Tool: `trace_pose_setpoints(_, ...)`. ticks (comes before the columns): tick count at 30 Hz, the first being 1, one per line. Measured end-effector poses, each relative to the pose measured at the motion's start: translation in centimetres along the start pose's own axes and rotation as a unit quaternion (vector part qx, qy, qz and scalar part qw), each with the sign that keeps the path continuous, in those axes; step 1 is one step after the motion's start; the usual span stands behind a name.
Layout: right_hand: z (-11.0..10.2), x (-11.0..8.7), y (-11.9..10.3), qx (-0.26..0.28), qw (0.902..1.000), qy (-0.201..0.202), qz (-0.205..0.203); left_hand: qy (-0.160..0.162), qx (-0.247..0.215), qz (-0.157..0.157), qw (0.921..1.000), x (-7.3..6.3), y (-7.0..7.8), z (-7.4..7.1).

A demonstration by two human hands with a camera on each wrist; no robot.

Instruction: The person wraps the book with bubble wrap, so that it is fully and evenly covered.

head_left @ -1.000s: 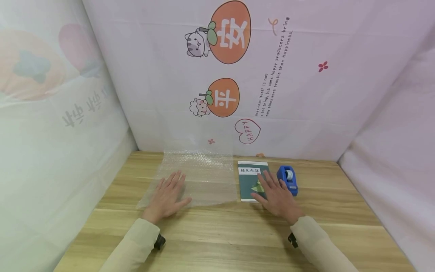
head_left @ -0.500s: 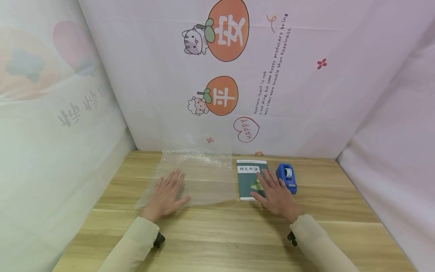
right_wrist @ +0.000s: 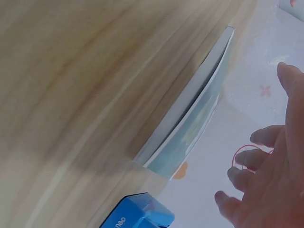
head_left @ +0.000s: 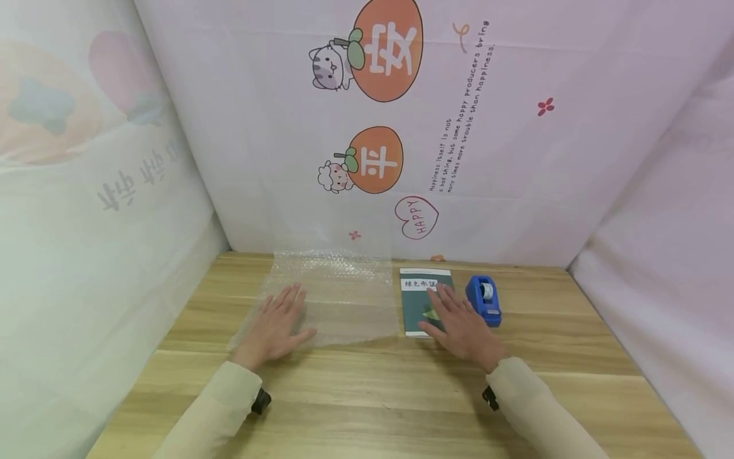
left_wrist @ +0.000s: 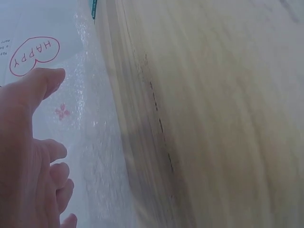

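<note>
A clear sheet of bubble wrap (head_left: 351, 305) lies flat on the left part of the table. Over its left side my left hand (head_left: 272, 328) is spread, fingers pointing forward, holding nothing. To the right of the wrap is a green-covered book (head_left: 414, 308) with a white title strip. My right hand (head_left: 463, 329) hovers over the book's right side, hiding part of the cover; the right wrist view shows a gap between the fingers and the book (right_wrist: 190, 104). Just beyond that hand stands a blue tape dispenser (head_left: 484, 303) with a roll in it.
The wooden table (head_left: 367, 401) ends at a printed fabric wall (head_left: 487, 223) behind the objects. Further white fabric walls rise at the left and right sides. Black wrist straps sit at both sleeve cuffs.
Both hands have shifted slightly to the left, still spread. The head view has tilted a little. The bubble wrap, book and tape dispenser stay where they were.
</note>
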State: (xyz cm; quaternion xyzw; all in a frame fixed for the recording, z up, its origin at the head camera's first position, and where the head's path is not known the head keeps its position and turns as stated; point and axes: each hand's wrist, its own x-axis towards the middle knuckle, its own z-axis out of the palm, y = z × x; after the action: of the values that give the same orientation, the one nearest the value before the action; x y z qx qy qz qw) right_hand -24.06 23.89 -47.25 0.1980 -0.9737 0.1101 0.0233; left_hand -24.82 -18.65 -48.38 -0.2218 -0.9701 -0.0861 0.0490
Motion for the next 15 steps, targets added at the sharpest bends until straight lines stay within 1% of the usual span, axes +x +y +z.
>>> trace_pose_setpoints(6,-0.6,0.7,-0.9,0.007,0.9996,-0.012,-0.027,-0.006,-0.005,0.004,1.0000,-0.2,-0.4,-0.5)
trace_pose_setpoints(10,-0.7,1.2,-1.7,0.010,0.9990,-0.031,-0.032,-0.005,-0.008,0.010,0.9999,-0.3,-1.0,-0.4)
trace_pose_setpoints(15,-0.6,1.8,-2.9,-0.006,0.9981,-0.051,-0.035,-0.004,-0.008,0.016,0.9998,-0.5,-1.6,-0.3)
